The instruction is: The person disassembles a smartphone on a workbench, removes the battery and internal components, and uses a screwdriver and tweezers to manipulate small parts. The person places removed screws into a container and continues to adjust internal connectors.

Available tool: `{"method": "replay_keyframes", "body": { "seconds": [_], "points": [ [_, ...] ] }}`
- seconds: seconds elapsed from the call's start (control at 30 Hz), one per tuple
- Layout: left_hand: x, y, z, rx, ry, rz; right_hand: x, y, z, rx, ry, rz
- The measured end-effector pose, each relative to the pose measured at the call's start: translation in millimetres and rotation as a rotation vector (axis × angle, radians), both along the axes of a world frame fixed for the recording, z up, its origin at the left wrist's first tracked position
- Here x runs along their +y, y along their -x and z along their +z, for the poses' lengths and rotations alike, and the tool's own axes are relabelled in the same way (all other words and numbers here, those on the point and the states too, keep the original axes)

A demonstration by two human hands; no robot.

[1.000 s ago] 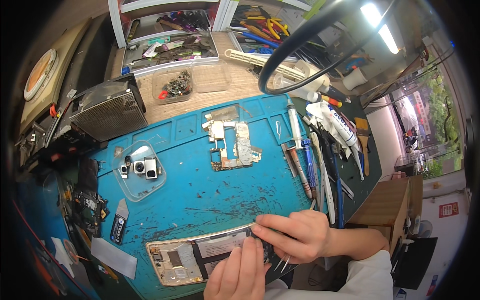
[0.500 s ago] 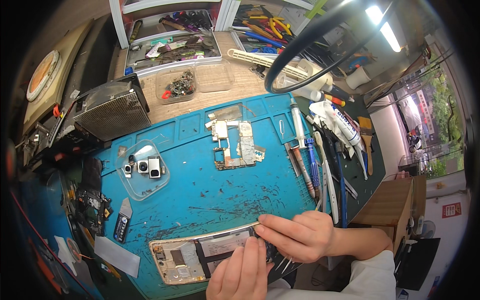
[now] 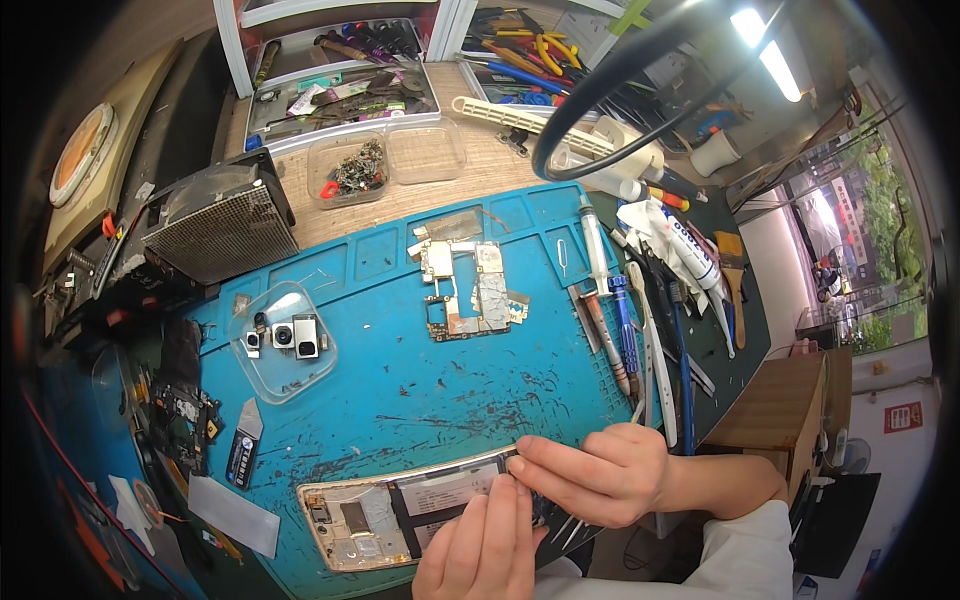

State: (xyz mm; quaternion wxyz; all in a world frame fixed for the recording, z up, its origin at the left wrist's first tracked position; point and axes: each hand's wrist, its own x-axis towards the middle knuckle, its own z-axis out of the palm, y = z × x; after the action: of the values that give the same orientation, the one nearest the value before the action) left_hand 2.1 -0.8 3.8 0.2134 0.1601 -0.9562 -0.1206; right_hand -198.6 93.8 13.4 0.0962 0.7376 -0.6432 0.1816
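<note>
An opened phone with a pale gold frame (image 3: 352,530) and dark battery section lies along the mat's near edge. My left hand (image 3: 480,545) is closed over the phone's right portion, fingertips together on it. My right hand (image 3: 595,475) pinches the upper long edge at that same end, its index and middle fingertips close beside the left ones. Metal tweezer tips (image 3: 572,528) poke out below my right hand; whether it grips them is hidden. A detached circuit board (image 3: 490,295) lies above the phone. Camera modules sit in a clear tray (image 3: 268,365) to the left.
A blue mat (image 3: 400,380) carries a syringe (image 3: 598,255), screwdrivers (image 3: 622,325) and other tools along its right. A mesh-faced box (image 3: 220,230), loose phone parts (image 3: 185,420) and a scraper (image 3: 245,450) are left. Tool trays (image 3: 340,105) stand behind; a cable loop (image 3: 560,140) hangs above.
The whole view has shifted slightly. Both my hands remain on the same end of the phone, with little visible change in their grip.
</note>
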Motion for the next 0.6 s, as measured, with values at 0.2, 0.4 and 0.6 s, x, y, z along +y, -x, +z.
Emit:
{"method": "replay_keyframes", "body": {
  "seconds": [0.2,0.4,0.6],
  "points": [
    [-3,0,7,-0.052,-0.003,-0.023,0,0,-3,-0.014,0.013,-0.002],
    [1,1,-6,0.005,0.029,0.011,-1,1,-1,-0.029,0.009,0.012],
    [-3,1,10,-0.075,-0.015,-0.035,0,-1,-8,-0.06,0.059,-0.033]
  ]
}}
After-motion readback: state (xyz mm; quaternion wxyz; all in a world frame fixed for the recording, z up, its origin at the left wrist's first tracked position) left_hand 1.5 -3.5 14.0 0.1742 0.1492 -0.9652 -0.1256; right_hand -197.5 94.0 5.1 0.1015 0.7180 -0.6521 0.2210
